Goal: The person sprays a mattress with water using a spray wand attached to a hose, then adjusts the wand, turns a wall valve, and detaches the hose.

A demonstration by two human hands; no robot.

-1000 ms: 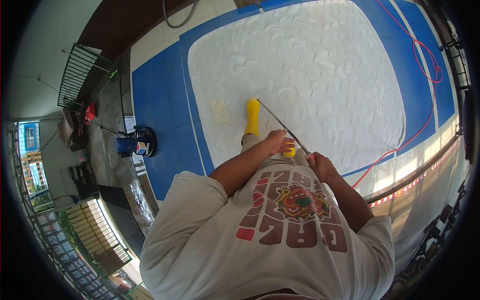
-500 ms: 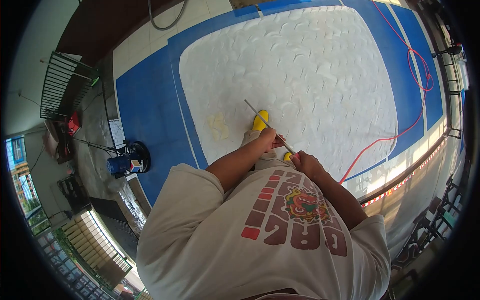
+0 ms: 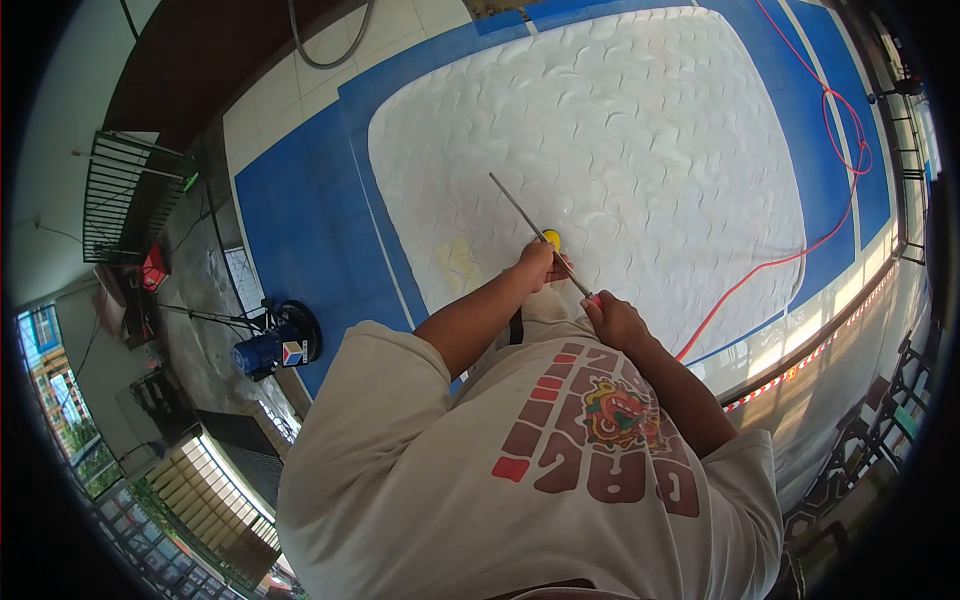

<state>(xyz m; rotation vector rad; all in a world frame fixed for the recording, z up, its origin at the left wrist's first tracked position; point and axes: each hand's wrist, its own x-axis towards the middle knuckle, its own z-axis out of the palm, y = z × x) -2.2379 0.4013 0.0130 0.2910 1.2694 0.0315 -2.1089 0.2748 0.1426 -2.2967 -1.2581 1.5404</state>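
My left hand (image 3: 540,264) is wrapped round the thin metal tube of a pressure washer wand (image 3: 518,209). Lower down, my right hand (image 3: 616,322) grips the wand's rear end, its thumb against something small and red. The tube slants up and left, its tip above a white quilted mattress (image 3: 640,130). I cannot make out any spray. A yellow boot (image 3: 552,239) shows just beyond my left hand, over the mattress. Yellowish stains (image 3: 457,264) mark the mattress's left side. A red hose (image 3: 745,288) runs across the mattress's right edge and disappears behind my right forearm.
Blue floor sheeting (image 3: 300,200) surrounds the mattress. A blue-motored floor machine (image 3: 275,340) stands to the left. Behind it are a green metal rack (image 3: 130,190) and a red container (image 3: 153,268). The hose loops at the right. A grey hose (image 3: 322,55) lies at the top.
The wand's tip has shifted slightly up, away from me. Earlier two yellow boots showed; now one shows, farther right. The whole view has shifted a little. Both hands keep their grip.
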